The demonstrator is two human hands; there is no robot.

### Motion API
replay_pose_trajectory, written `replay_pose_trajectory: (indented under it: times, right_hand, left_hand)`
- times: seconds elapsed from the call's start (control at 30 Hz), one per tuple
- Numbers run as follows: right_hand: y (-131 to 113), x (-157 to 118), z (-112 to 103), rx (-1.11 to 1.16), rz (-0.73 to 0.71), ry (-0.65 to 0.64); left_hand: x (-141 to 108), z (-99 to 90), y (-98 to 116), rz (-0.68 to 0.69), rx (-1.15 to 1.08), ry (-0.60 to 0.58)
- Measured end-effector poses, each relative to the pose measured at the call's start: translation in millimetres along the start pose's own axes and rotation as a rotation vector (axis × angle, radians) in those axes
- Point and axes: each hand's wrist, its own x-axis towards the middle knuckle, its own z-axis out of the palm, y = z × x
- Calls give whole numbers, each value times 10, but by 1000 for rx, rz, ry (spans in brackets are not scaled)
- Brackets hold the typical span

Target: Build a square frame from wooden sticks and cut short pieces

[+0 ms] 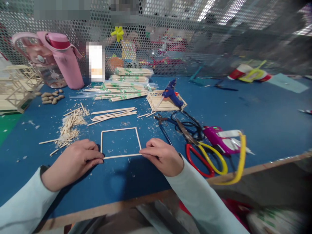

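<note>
We cannot fully see the near corners of the stick frame (122,156), since the fingertips of the left hand (73,161) and right hand (162,156) partly cover them. The left edge cuts off a wooden model (14,92) for us; the right edge crops a pointed tool (305,111). A pixelated patch (96,61) hides whatever lies behind it. Beyond the perforated screen (170,70), we find shapes too blurred to name.
</note>
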Motion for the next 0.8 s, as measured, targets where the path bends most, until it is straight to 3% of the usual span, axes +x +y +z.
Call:
replay_pose_trajectory:
  times: [0.8]
  right_hand:
    - [7,22,9,11,22,-17]
  left_hand:
    - [10,-2,1,-42,-35,9]
